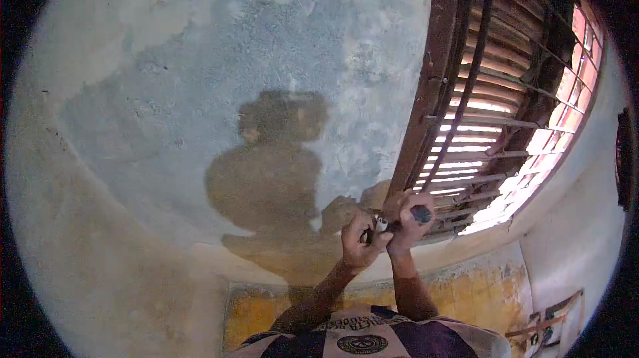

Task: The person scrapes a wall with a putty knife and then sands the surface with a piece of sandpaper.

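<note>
My right hand [403, 225] is closed around a dark handle [421, 213], its rounded end facing me. Just beside it, my left hand [363, 239] has its fingers curled around a small white cylindrical piece [381, 225]. Something dark shows at the palm of that hand. Both hands are raised close together in front of the wall, near the lower end of the window's brown frame [416, 138]. What lies between the hands is too small to make out.
A patchy blue-grey wall [279, 45] carries my shadow [279, 158]. To the right is a slatted window [489, 91] with metal bars and bright light behind. Lower down runs a yellow, worn wall band [459, 291]. A wooden frame [549, 321] stands at the lower right.
</note>
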`<state>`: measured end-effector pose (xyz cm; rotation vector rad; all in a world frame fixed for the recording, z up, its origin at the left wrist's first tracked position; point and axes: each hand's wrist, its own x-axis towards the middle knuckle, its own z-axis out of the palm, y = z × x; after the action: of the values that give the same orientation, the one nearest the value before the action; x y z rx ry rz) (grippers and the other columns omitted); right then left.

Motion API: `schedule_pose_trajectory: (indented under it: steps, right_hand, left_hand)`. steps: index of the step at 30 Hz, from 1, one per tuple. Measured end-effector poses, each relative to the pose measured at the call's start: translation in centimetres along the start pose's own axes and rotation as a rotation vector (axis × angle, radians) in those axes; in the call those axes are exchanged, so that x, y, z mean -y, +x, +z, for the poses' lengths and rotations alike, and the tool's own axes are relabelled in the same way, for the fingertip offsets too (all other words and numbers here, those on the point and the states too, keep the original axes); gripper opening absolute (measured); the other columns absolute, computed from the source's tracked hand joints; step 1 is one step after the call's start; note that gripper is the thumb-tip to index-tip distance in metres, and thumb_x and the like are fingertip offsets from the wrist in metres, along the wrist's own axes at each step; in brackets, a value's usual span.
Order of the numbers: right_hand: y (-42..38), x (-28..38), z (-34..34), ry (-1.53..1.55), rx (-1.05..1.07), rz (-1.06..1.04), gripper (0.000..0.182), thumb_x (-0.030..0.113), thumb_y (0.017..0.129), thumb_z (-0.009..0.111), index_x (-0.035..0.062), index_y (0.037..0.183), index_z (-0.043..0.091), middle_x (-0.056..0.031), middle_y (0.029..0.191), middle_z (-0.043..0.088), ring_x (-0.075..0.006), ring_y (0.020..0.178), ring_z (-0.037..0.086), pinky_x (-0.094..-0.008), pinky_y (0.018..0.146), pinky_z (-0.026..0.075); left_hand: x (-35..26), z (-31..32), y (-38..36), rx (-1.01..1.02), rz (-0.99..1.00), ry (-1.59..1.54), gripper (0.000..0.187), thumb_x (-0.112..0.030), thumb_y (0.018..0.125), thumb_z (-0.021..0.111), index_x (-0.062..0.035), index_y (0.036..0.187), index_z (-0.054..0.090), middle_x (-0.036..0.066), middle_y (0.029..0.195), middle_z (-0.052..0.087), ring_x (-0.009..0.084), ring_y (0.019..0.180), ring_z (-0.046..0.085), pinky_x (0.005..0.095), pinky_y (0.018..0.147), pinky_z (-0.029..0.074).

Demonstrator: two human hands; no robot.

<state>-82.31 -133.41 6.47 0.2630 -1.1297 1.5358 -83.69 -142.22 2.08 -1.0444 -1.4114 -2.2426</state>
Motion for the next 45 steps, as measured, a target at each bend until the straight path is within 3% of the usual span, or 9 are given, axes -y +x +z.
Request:
schedule_pose_trajectory:
  steps: [4, 7, 11, 18, 26, 34, 38, 41, 45]
  right_hand:
    - [1.4, 3.4, 1.8, 0.284, 0.09, 0.156, 0.028, 0.028, 0.093, 0.063, 0.0074, 0.096, 0.044, -0.003, 0.072, 0.042, -0.016, 0.061, 0.043, -0.0312, 0.063, 0.042]
    - [2.2, 5.4, 3.3, 0.487, 0.05, 0.197, 0.022, 0.03, 0.104, 0.047, 0.0098, 0.096, 0.044, -0.0025, 0.078, 0.042, -0.0154, 0.071, 0.042, -0.0317, 0.065, 0.038]
    - [2.5, 7.1, 5.1, 0.675, -0.006, 0.174, 0.025, 0.036, 0.106, 0.044, 0.0115, 0.099, 0.045, -0.002, 0.083, 0.041, -0.0168, 0.082, 0.041, -0.0333, 0.078, 0.038]
    - [0.0, 8.4, 8.1, 0.775, 0.041, 0.312, 0.024, 0.036, 0.104, 0.047, 0.0122, 0.1, 0.043, -0.0017, 0.083, 0.041, -0.0206, 0.09, 0.043, -0.0401, 0.094, 0.036]
    - [-4.1, 7.4, 12.5, 0.818, 0.184, 0.419, 0.03, 0.039, 0.098, 0.056, 0.0103, 0.101, 0.047, -0.0078, 0.095, 0.052, -0.0293, 0.116, 0.05, -0.0468, 0.106, 0.031]
    - [-9.0, 4.9, 16.5, 0.488, 0.394, 0.442, 0.046, 0.044, 0.098, 0.055, 0.0032, 0.119, 0.053, -0.0155, 0.115, 0.057, -0.0352, 0.124, 0.049, -0.0524, 0.112, 0.031]
    - [-9.5, 5.1, 17.8, -0.103, 0.749, 0.461, 0.058, 0.053, 0.091, 0.063, 0.0007, 0.117, 0.064, -0.0164, 0.123, 0.057, -0.0303, 0.121, 0.052, -0.0425, 0.108, 0.036]
    - [-10.1, 4.9, 19.1, -0.288, 0.995, 0.529, 0.05, 0.043, 0.088, 0.072, 0.0022, 0.117, 0.067, -0.0122, 0.116, 0.061, -0.0234, 0.105, 0.059, -0.037, 0.095, 0.045]
    - [-12.2, 4.6, 20.4, -0.381, 1.062, 0.621, 0.041, 0.024, 0.087, 0.075, 0.0051, 0.121, 0.064, -0.0078, 0.106, 0.065, -0.0186, 0.091, 0.064, -0.0359, 0.081, 0.051]
  left_hand:
    - [-0.3, -0.9, 0.0, -0.016, -0.117, 0.075, 0.024, -0.016, 0.088, 0.073, -0.0028, 0.087, 0.053, 0.003, 0.07, 0.055, 0.01, 0.063, 0.051, 0.027, 0.057, 0.042]
    - [-2.4, -2.3, 0.7, 0.058, 0.003, 0.262, 0.02, -0.016, 0.092, 0.068, -0.002, 0.092, 0.053, 0.005, 0.072, 0.055, 0.0132, 0.065, 0.053, 0.0277, 0.059, 0.044]
    - [-5.4, -1.9, 1.1, 0.021, 0.157, -0.044, 0.028, -0.031, 0.1, 0.056, -0.0043, 0.103, 0.052, 0.014, 0.092, 0.065, 0.0268, 0.082, 0.062, 0.0403, 0.077, 0.049]
    - [-6.2, -5.2, 4.3, 0.004, 0.363, 0.167, 0.042, -0.045, 0.103, 0.043, -0.0048, 0.099, 0.053, 0.017, 0.103, 0.067, 0.0323, 0.095, 0.064, 0.0462, 0.094, 0.043]
    - [-6.0, -11.3, 4.0, -0.207, 0.143, 0.326, 0.043, -0.04, 0.104, 0.039, -0.0013, 0.102, 0.056, 0.014, 0.096, 0.065, 0.0295, 0.091, 0.062, 0.0445, 0.087, 0.047]
    - [-10.5, -17.0, 5.7, -0.419, 0.115, 0.249, 0.031, -0.031, 0.103, 0.041, -0.0024, 0.096, 0.05, 0.009, 0.072, 0.054, 0.0152, 0.063, 0.052, 0.0323, 0.057, 0.044]
    - [-10.2, -22.3, 5.1, -0.53, 0.212, 0.39, 0.03, -0.031, 0.103, 0.042, -0.0028, 0.096, 0.048, 0.007, 0.07, 0.052, 0.013, 0.059, 0.049, 0.0305, 0.05, 0.039]
    - [-11.6, -25.9, 3.4, -0.618, -0.052, 0.466, 0.028, -0.029, 0.102, 0.044, -0.0023, 0.096, 0.049, 0.008, 0.07, 0.051, 0.0178, 0.059, 0.048, 0.035, 0.058, 0.04]
    - [-12.3, -30.2, 2.9, -0.367, 0.28, 1.016, 0.021, -0.023, 0.098, 0.052, -0.0024, 0.094, 0.052, 0.011, 0.07, 0.051, 0.0283, 0.062, 0.048, 0.042, 0.072, 0.038]
